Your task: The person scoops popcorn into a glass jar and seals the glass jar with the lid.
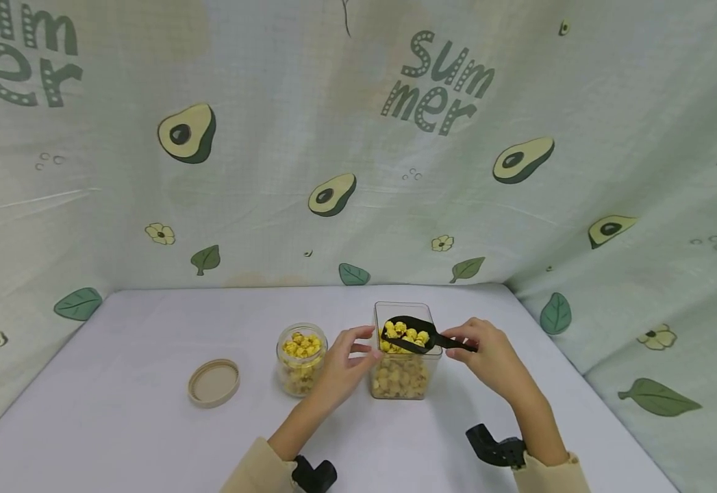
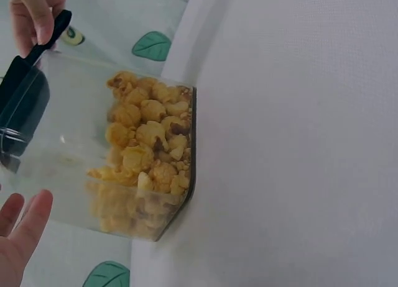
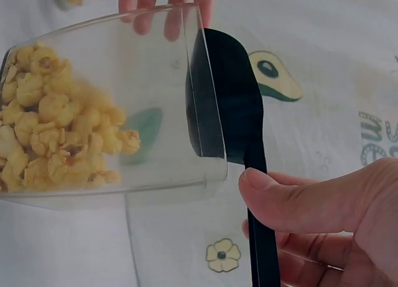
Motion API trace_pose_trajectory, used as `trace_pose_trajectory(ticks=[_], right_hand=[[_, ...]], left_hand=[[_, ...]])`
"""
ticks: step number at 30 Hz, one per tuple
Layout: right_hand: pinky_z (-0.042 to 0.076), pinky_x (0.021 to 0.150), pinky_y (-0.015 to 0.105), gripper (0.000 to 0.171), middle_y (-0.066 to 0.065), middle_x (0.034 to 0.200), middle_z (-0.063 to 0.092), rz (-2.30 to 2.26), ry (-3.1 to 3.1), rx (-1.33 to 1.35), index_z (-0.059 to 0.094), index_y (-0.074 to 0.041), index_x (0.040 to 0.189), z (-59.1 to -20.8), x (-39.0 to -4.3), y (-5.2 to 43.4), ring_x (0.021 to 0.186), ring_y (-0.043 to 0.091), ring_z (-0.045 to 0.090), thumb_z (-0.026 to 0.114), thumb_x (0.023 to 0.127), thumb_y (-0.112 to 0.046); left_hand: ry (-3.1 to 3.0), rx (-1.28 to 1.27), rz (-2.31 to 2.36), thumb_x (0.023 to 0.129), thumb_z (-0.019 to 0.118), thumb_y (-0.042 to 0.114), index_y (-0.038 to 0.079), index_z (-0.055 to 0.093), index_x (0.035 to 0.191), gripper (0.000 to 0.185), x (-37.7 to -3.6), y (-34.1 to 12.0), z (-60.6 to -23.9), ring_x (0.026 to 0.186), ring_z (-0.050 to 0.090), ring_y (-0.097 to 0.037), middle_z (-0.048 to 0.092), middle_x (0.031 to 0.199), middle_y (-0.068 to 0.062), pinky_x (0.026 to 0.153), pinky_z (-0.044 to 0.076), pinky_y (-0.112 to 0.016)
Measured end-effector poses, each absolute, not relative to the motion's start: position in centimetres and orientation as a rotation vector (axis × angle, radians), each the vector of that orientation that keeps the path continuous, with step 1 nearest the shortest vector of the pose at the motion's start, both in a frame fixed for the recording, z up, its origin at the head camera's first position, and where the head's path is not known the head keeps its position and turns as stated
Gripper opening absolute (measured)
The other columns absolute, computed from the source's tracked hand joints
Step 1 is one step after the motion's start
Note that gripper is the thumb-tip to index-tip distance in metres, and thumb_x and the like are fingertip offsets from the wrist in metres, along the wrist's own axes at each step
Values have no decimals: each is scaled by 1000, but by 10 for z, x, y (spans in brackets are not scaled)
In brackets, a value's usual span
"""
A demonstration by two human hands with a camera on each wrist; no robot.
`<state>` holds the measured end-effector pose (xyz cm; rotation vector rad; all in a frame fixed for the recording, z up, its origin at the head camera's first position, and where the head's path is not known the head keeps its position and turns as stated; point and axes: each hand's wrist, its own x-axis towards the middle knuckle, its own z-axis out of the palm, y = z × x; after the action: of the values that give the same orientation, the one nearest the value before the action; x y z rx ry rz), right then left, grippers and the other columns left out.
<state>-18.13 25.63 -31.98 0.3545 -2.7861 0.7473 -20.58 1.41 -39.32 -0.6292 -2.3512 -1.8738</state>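
One heaped black scoop (image 1: 409, 333), pinched by the right hand (image 1: 487, 352), sits over the square tub (image 1: 404, 363) at the frame's lower centre. The left hand (image 1: 341, 366) rests loosely open against the tub. The round jar (image 1: 300, 359) on the bench (image 1: 118, 411) looks part-filled, its lid (image 1: 213, 383) off.

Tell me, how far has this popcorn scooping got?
Already done: the lid is off and lies aside, and the round jar holds some popcorn. In hand: the right hand lifts a loaded black scoop over the square container, which the left hand steadies. Left: plenty of popcorn remains there.
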Motion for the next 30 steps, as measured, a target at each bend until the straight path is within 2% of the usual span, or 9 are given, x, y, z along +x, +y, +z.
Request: trace_pose_trajectory(ticks=[5,11,15,21,30], right_hand=[[39,60,26,23,3,88,61,737,-2767,328,71,-7,101,-320,-180,254,76,16,46,72,78,-6],[41,58,24,23,4,88,61,745,-2759,291,70,-7,102,-323,-179,255,76,15,46,71,79,-7],[41,58,23,24,3,89,62,744,-2749,293,70,-7,103,-323,-179,256,76,15,46,71,79,-8],[42,58,22,25,3,90,62,747,-2721,310,70,-9,104,-323,-176,249,77,15,47,72,79,-8],[45,62,24,25,1,91,62,757,-2702,359,70,-10,104,-319,-173,229,79,14,49,72,79,-8]], left_hand=[[-2316,-663,-1804,89,63,18,9,48,130,45,-199,3,-384,109,54,-28,49,127,-12,92,52,-35],[-2259,-661,-1627,82,70,8,14,51,128,50,-190,-24,-373,107,55,-19,53,123,-3,91,52,-34],[-2196,-687,-1388,77,74,4,11,52,126,55,-189,-50,-373,107,54,-20,54,120,-3,88,53,-36],[-2251,-626,-1203,76,76,11,8,49,129,60,-193,-90,-389,115,46,-20,50,126,-5,87,49,-41],[-2423,-417,-1443,79,75,21,4,40,135,68,-197,-109,-411,112,48,-27,43,131,-12,89,50,-43]])
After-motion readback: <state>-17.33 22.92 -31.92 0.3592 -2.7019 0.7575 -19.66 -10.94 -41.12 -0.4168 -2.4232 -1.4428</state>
